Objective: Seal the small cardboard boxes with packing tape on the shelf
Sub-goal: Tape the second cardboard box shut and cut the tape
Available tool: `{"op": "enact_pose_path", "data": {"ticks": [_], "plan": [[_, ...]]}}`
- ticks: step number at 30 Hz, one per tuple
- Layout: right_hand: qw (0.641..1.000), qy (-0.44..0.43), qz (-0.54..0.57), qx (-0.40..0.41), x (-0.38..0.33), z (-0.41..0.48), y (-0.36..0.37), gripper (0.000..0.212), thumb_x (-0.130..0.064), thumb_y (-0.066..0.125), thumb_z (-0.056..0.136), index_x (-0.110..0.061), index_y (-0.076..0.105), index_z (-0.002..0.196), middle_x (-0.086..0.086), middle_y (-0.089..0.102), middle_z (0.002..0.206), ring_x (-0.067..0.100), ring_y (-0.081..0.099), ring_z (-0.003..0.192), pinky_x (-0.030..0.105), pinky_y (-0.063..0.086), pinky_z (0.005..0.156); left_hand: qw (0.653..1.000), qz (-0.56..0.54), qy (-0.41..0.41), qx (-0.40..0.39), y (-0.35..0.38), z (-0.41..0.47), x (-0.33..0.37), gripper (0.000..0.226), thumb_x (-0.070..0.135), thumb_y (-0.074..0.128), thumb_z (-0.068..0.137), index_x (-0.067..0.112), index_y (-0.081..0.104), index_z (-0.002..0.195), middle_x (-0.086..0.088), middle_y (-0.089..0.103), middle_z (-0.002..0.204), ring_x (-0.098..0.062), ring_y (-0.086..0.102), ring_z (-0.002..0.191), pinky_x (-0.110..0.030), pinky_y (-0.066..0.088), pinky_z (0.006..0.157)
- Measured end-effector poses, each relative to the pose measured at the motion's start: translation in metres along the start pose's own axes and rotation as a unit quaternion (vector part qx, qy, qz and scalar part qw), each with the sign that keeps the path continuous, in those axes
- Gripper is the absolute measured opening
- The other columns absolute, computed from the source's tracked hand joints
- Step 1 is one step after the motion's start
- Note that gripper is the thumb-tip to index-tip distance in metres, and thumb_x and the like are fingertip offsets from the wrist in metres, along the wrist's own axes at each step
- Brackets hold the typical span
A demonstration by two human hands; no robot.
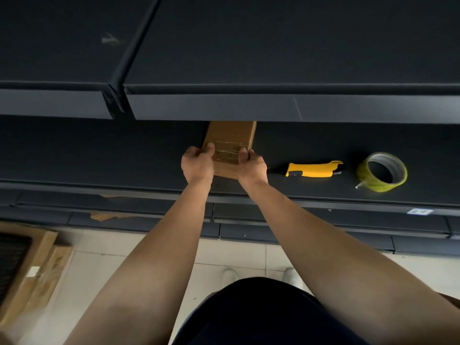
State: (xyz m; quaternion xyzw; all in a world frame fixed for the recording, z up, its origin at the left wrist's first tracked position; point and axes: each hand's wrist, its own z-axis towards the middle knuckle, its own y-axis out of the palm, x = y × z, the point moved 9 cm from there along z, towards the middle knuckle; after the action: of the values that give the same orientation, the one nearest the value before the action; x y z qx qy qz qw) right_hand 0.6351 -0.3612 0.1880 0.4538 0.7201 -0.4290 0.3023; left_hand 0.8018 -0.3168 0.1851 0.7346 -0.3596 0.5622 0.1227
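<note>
Fingers (209, 148) of my left hand (198, 166) and right hand (252, 168) clamp the small brown cardboard box (232, 134) by its sides on the dark metal shelf (99, 155), thumbs on its wrinkled clear tape strip (226, 153). Risk, as I judge it: uneven pressing leaves creases that lift.

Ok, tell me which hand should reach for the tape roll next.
Right, probably. The tape roll lies on the shelf right of the box, past the yellow cutter, nearer the right hand. The left hand would have to cross over the box.

Arms outstretched, left grip (198, 165) and right grip (252, 166) clasp box (230, 134).
</note>
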Motion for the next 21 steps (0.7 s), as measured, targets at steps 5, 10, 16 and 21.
{"op": "enact_pose_path", "data": {"ticks": [5,10,16,21], "plan": [[1.0,0.026,0.005,-0.003,-0.003,-0.006,-0.007,0.041,-0.028,0.024,0.105,-0.004,0.054,0.122,0.018,0.06,0.118,0.031,0.058,0.104,0.035,0.046,0.079,1.0,0.006,0.009,-0.001,-0.001,-0.005,0.005,0.029,0.029,0.057,0.094,0.015,0.049,0.069,-0.001,0.055,0.071,-0.014,0.053,0.067,-0.028,0.042,0.067],[0.999,0.018,-0.026,-0.029,0.001,-0.012,-0.005,0.042,-0.03,0.024,0.105,-0.007,0.047,0.132,0.015,0.056,0.124,0.031,0.056,0.109,0.032,0.042,0.078,0.996,0.077,0.053,0.0,-0.004,-0.019,-0.001,0.038,0.042,0.045,0.098,0.011,0.064,0.09,-0.006,0.066,0.087,-0.022,0.062,0.08,-0.034,0.049,0.073],[1.0,0.016,-0.008,-0.006,0.0,-0.014,-0.009,0.043,-0.037,0.033,0.103,-0.006,0.06,0.111,0.01,0.06,0.097,0.025,0.059,0.086,0.034,0.045,0.069,0.995,0.066,0.061,0.042,-0.014,-0.035,-0.002,0.04,0.04,0.044,0.099,0.01,0.066,0.086,-0.007,0.068,0.082,-0.023,0.064,0.075,-0.036,0.052,0.071],[0.996,0.054,0.071,0.028,0.015,-0.016,-0.021,0.036,-0.031,0.037,0.103,-0.008,0.061,0.118,0.008,0.059,0.093,0.024,0.056,0.085,0.032,0.043,0.066,0.992,-0.096,0.047,0.064,-0.016,-0.05,-0.001,0.035,0.041,0.048,0.097,0.012,0.067,0.088,-0.003,0.065,0.102,-0.009,0.062,0.085,-0.025,0.049,0.078]]}}
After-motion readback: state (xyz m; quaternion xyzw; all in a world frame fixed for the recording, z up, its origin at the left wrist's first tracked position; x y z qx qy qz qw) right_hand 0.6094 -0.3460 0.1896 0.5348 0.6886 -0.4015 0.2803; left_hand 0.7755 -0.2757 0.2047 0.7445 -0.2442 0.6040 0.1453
